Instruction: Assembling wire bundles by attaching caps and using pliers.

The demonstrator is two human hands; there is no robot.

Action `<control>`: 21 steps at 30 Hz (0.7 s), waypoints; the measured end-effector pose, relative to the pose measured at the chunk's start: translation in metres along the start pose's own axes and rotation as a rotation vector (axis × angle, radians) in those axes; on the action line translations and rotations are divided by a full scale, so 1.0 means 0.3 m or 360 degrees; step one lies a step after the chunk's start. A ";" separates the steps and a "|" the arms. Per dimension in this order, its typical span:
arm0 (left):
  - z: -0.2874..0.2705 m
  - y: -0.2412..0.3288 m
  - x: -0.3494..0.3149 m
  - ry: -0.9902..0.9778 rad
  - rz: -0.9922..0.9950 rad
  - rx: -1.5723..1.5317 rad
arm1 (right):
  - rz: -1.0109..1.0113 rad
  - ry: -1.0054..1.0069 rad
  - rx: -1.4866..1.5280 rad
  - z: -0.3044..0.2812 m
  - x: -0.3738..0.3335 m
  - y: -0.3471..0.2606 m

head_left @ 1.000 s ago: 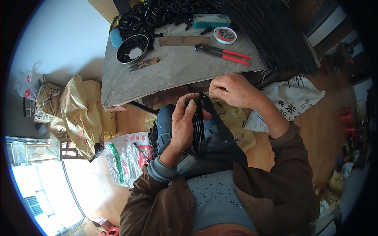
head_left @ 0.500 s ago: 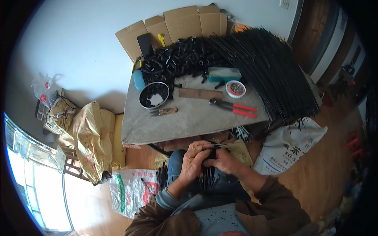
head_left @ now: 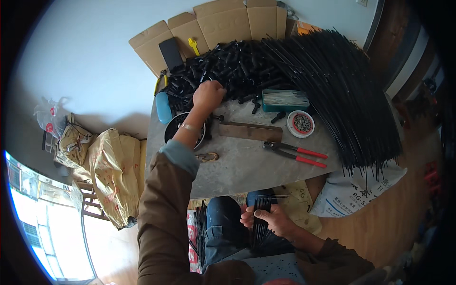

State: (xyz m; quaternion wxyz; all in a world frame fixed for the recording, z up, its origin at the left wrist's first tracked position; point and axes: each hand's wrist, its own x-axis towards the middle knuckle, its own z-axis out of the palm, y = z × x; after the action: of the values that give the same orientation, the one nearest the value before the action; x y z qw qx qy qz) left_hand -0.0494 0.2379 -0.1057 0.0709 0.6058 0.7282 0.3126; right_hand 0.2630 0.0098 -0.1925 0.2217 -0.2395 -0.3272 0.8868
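Observation:
My left hand reaches over the table to the near side of a heap of short black tubular pieces. Its fingers curl down and away from view, so whether they grip a piece is hidden. Above my lap, my right hand is closed round a bundle of thin black rods, thumb across the front. Thin pale wires stick out sideways at the bundle's top. Beneath my left forearm, partly covered, stands a round metal bowl with small black pieces.
Long black rods fill the table's right side. On the grey table lie red-handled cutters, a brown metal bar, a teal box of pale wires and a white tub of small metal bits. Cardboard stands behind.
My left hand has left the bundle and moved forward to the heap of black pieces. My right hand keeps the bundle above my lap. The view has shifted slightly.

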 end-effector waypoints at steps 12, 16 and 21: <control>0.019 0.006 0.119 -0.0392 -0.0162 0.0091 | 0.0003 -0.0043 0.0102 -0.078 0.028 0.003; 0.051 0.184 -0.043 -0.0384 0.0043 0.0273 | 0.0049 0.0007 0.0187 -0.090 0.023 0.008; 0.152 0.257 -0.116 -0.0209 0.0286 0.0390 | -0.0013 -0.0075 0.0128 -0.100 0.014 -0.001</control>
State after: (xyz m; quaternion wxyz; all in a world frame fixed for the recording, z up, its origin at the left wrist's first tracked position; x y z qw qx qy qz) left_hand 0.0459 0.2279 -0.1098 0.0156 0.6917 0.6976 0.1863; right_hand 0.2770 0.0267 -0.2135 0.2271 -0.2082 -0.2974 0.9037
